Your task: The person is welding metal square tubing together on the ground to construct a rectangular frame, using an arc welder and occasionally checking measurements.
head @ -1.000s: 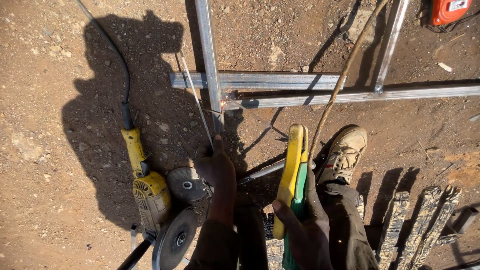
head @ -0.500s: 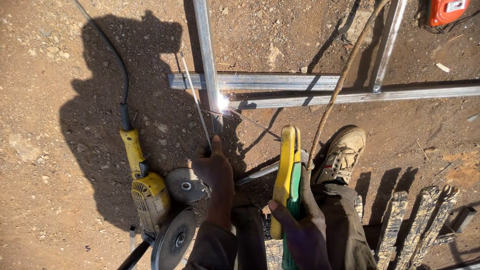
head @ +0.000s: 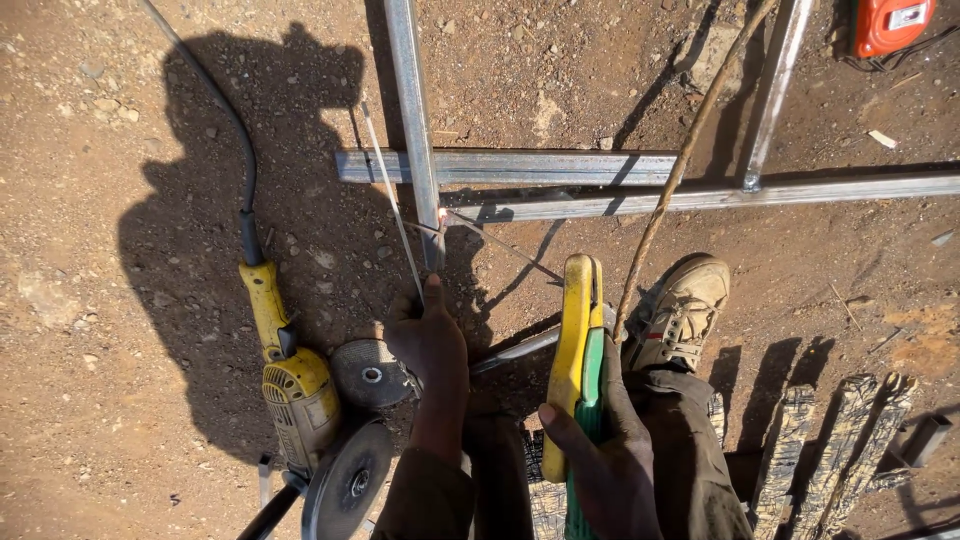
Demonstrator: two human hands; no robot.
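Nearest the camera, the right hand [head: 600,460] is clenched around the green handle of a yellow welding hand shield [head: 575,360], held upright so that its long body runs straight away from the person, its far tip pointing toward the steel frame. Just left of it, the left hand [head: 430,345] is closed on something dark, apparently an electrode holder, though the grip itself sits in shadow and I cannot tell its exact shape. From this hand a thin welding rod [head: 392,200] appears to run up and slightly left, its long axis nearly parallel to the upright square steel tube [head: 412,110].

A bright glowing spot [head: 441,213] sits on that tube where it crosses the horizontal steel tube [head: 520,165]; it lies directly ahead of the left hand and just right of the rod. The left hand is clearly the nearer one to the joint.

Left of that hand, on the dirt ground [head: 120,420], lie a loose grinding disc [head: 368,373] and a yellow angle grinder [head: 295,395]. Right of the shield stands a worn boot [head: 680,310]. Farthest off, an orange machine [head: 890,25] sits at the top right corner.
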